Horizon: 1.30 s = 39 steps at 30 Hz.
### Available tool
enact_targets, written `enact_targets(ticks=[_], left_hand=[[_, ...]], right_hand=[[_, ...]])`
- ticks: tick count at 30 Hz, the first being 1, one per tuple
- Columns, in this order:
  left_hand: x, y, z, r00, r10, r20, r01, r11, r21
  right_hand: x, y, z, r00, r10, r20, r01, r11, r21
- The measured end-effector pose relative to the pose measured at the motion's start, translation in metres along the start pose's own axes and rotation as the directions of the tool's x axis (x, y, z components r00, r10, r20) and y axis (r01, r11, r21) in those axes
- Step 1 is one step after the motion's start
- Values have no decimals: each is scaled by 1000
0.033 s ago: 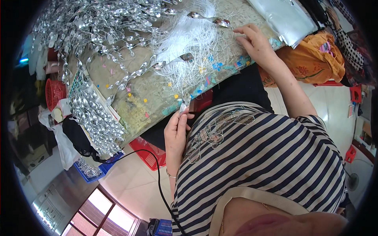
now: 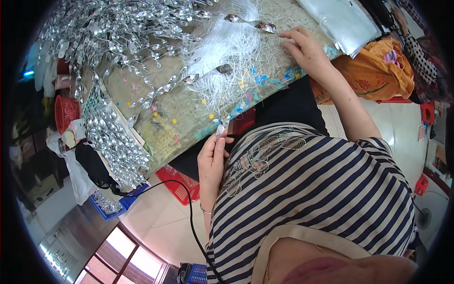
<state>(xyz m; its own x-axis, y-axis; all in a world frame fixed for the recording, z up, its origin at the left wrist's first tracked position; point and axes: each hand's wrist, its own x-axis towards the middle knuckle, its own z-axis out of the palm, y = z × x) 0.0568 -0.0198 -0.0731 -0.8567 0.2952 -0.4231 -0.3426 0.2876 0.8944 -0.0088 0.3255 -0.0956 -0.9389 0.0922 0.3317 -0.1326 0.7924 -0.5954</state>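
Observation:
At the near edge of the worktable, my left hand is closed around a small silver twisted strip, with its upper end sticking out past the thumb. My right hand rests over the table's right part, fingers bent and tips apart, with nothing visible between them. Its index fingertip is close to the end of a silver twisted strand. Between the hands lies a loose pile of fine white threads. Another silver strand crosses it. Any thin thread at the fingers is too fine to make out.
A large heap of silver strands covers the far left. More silver pieces hang over the table's left side. Clear plastic bags and an orange bag sit at the right. A black cable runs beside my left arm.

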Motion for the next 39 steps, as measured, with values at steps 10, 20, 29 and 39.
enact_targets(ticks=[10,20,29,39], left_hand=[[3,6,4,999,-12,30,11,999,37],[1,2,1,999,-47,-16,47,999,-10],[-2,-1,-1,997,-57,-54,56,998,-10],[-12,-3,1,1000,-12,-20,12,1000,-6]], right_hand=[[30,20,18,998,-51,26,53,991,-122],[34,12,3,998,13,69,-16,998,53],[-27,-57,-1,908,-252,334,224,967,120],[-42,-62,34,816,-444,370,463,885,40]])
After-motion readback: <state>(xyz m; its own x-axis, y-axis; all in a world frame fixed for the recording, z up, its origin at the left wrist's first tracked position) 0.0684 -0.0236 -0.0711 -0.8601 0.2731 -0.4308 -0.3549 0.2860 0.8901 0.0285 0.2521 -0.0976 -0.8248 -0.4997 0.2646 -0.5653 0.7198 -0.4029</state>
